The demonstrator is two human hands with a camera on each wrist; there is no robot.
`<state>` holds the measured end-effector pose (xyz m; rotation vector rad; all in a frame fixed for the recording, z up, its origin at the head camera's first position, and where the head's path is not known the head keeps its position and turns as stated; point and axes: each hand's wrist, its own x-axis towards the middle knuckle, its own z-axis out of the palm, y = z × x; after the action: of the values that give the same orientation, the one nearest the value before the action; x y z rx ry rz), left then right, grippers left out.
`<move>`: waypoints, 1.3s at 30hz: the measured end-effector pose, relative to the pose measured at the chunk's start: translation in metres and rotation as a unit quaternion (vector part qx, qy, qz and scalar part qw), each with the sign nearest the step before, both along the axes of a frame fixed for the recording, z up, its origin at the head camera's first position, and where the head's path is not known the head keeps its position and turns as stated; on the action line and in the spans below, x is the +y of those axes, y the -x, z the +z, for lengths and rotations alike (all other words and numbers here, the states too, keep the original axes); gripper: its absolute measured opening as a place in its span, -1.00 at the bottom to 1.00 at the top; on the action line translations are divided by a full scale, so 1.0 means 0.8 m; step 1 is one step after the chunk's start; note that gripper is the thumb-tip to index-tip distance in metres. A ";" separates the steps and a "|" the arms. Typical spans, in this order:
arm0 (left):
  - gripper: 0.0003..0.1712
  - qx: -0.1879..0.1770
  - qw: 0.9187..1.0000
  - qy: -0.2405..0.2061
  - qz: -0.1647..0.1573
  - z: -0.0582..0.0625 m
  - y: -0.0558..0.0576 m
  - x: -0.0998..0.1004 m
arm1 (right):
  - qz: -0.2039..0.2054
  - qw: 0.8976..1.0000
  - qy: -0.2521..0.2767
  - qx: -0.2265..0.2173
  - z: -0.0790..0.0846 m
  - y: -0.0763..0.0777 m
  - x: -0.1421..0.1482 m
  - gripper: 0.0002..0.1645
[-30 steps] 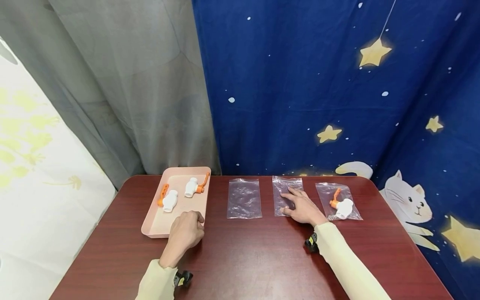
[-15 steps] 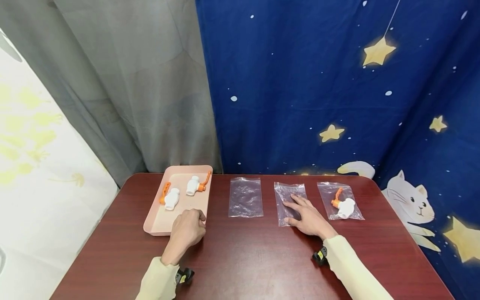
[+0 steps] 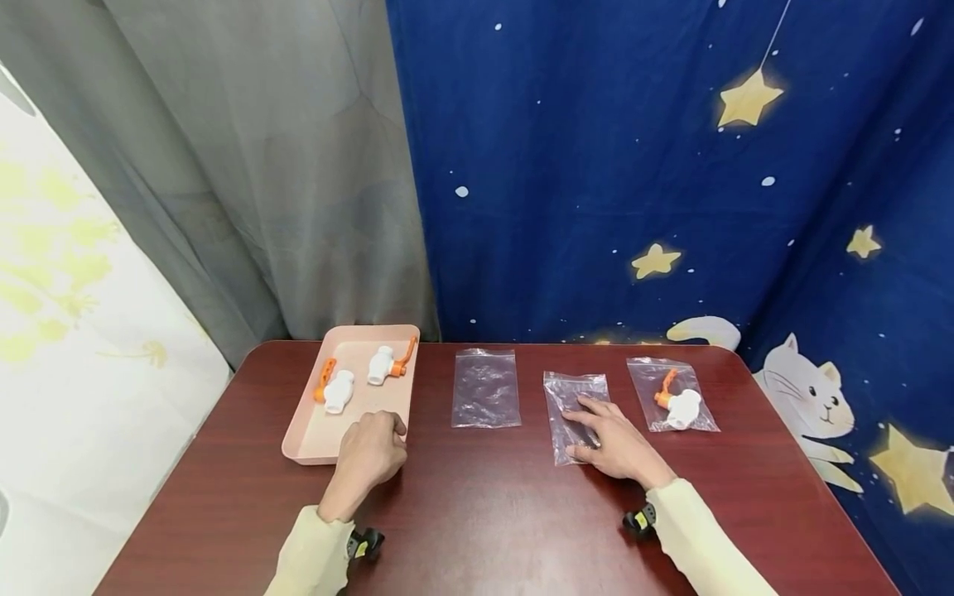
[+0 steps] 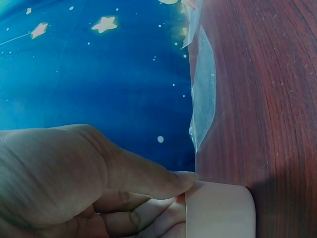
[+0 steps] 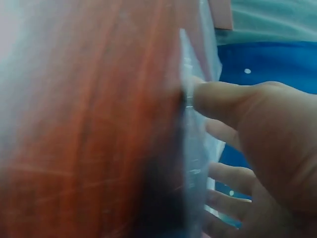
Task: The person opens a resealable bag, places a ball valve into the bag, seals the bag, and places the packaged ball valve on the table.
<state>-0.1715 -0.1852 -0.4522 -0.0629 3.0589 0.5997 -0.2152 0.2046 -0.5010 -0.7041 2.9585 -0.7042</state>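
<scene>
My left hand holds the near right corner of a pink tray. In the left wrist view the thumb lies on the tray wall, with the other fingers curled in below. Two white ball valves with orange handles, one left and one right, lie in the tray. Spread fingers of my right hand rest on a clear zip bag lying flat. The right wrist view shows thumb and fingertips along the bag's film.
Left of that bag lies another flat zip bag. To its right, a third bag contains a white valve with an orange handle. All are on a dark red wooden table, with curtains behind its far edge.
My right hand has slid the bag under it toward me, away from the far table edge. The left hand stays at the tray corner.
</scene>
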 end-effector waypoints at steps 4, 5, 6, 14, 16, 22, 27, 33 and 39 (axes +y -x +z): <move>-0.86 -0.006 1.000 -0.007 -0.002 0.001 0.002 0.000 | -0.020 1.000 0.021 0.014 0.010 0.011 0.002 -0.31; -0.86 -0.007 1.000 -0.008 -0.002 0.002 0.003 0.000 | -0.030 0.999 0.031 0.015 0.012 0.015 0.003 -0.29; -0.85 -0.009 1.000 -0.009 -0.001 0.002 0.003 -0.001 | -0.040 0.998 0.042 0.015 0.014 0.020 0.004 -0.27; -0.85 -0.004 1.000 -0.009 0.001 0.003 0.002 -0.004 | -0.162 0.978 0.110 -0.072 0.028 0.063 0.015 -0.09; -0.85 -0.004 1.000 -0.009 0.001 0.002 0.002 -0.005 | -0.187 0.970 0.119 -0.099 0.028 0.074 0.015 -0.05; -0.85 -0.009 1.000 -0.011 0.006 0.000 0.003 -0.004 | -0.228 0.957 0.108 -0.141 0.020 0.095 0.012 0.03; -0.85 -0.022 1.000 -0.015 0.012 -0.002 0.003 -0.003 | -0.248 0.962 0.049 -0.104 0.014 0.101 0.003 -0.02; -0.85 -0.023 1.000 -0.017 0.011 -0.003 0.003 -0.002 | -0.295 0.951 0.003 -0.088 0.008 0.101 -0.005 -0.12; -0.85 -0.020 1.000 -0.014 0.011 -0.003 0.003 -0.002 | -0.305 0.949 0.008 -0.082 0.006 0.102 -0.005 -0.30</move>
<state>-0.1737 -0.1871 -0.4544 -0.1073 3.0147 0.6355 -0.2965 0.2006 -0.4966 0.2922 3.0007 -0.7545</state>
